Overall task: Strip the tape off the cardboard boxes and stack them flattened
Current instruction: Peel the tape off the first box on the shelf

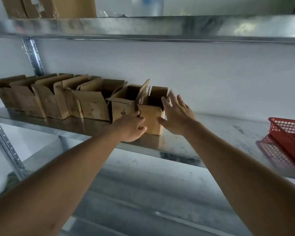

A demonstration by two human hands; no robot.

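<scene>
A row of open-topped brown cardboard boxes [58,97] stands on the galvanised steel shelf [211,133], packed side against side, running leftward from the small plain brown cardboard box [152,116] at the row's right end. That end box is the landmark here. Its flaps stand up and its neighbour, the brown box with a round printed mark [123,106], touches its left side.

The left hand [131,127] sits at the end box's lower left front corner, fingers curled against the cardboard; whether it has a real hold I cannot tell. The right hand [174,114] is spread wide at the box's right side, fingers straight, thumb low near the front face, not yet clearly pressing.

The risks, as I judge them: pulling the end box forward could drag the marked neighbour along, since their flaps overlap, and tip it off the shelf's front edge. A one-sided grip could crush the thin wall or let the box twist free. No tape is visible from here, so it may lie underneath.

Well to the right of the end box, a red plastic mesh basket [289,133] rests tilted on the shelf.
</scene>
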